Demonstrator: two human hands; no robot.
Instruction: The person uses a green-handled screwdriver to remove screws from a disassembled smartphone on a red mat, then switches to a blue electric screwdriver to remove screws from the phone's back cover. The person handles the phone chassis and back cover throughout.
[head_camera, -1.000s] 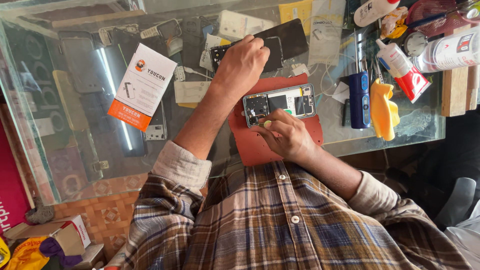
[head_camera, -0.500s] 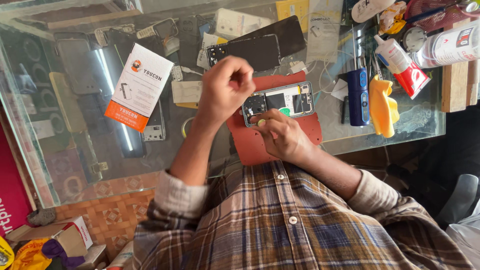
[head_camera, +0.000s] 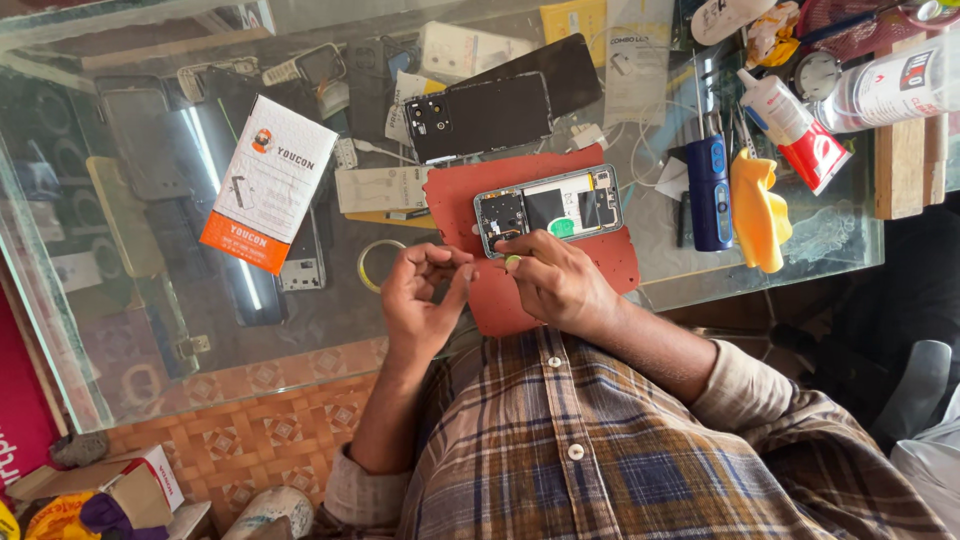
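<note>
Head view: right hand (head_camera: 560, 285) rests closed-fingered on the opened smartphone (head_camera: 548, 208), which lies on the red work mat (head_camera: 610, 262) at the near edge of the glass tabletop (head_camera: 300, 320), while left hand (head_camera: 420, 300) hovers beside it, fingertips pinched, contents indiscernible.

White and orange box (head_camera: 268, 182) upper left, lying on glass bench (head_camera: 150, 300). Black phone back cover (head_camera: 480, 116) top centre. Blue tool (head_camera: 708, 190) right of centre, yellow cloth (head_camera: 757, 210) just beside it. Red-and-white glue bottle (head_camera: 795, 130) upper right. Wooden block (head_camera: 905, 160) at right edge.
</note>
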